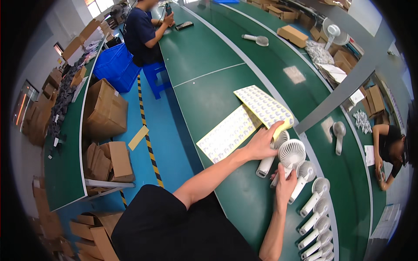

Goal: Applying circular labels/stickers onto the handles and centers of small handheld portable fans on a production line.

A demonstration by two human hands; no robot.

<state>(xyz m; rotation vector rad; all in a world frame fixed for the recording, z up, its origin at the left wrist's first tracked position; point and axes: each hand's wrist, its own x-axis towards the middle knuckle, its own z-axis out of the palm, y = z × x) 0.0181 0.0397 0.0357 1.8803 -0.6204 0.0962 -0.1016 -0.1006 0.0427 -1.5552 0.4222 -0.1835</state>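
My right hand point(285, 185) is closed round the handle of a white handheld fan point(291, 153), its round grille facing up. Just left of it, my left hand point(262, 144) pinches the curled near edge of a yellow-backed sticker sheet point(265, 104), which is raised off the table. Some of its fingers are hidden. Under that lies a second sticker sheet point(228, 134), flat on the green table. Another white fan point(265, 166) lies partly beneath my left hand. Beside my right hand, several more white fans point(321, 186) lie in a slanted row toward the near right.
A green conveyor belt point(311, 98) runs along the right, carrying a fan point(338, 135) and another farther off point(256, 40). A grey post point(333, 98) rises beyond the sheets. Co-workers sit at far left point(141, 32) and right point(387, 150). Blue crates point(115, 65) and cartons point(104, 108) stand left.
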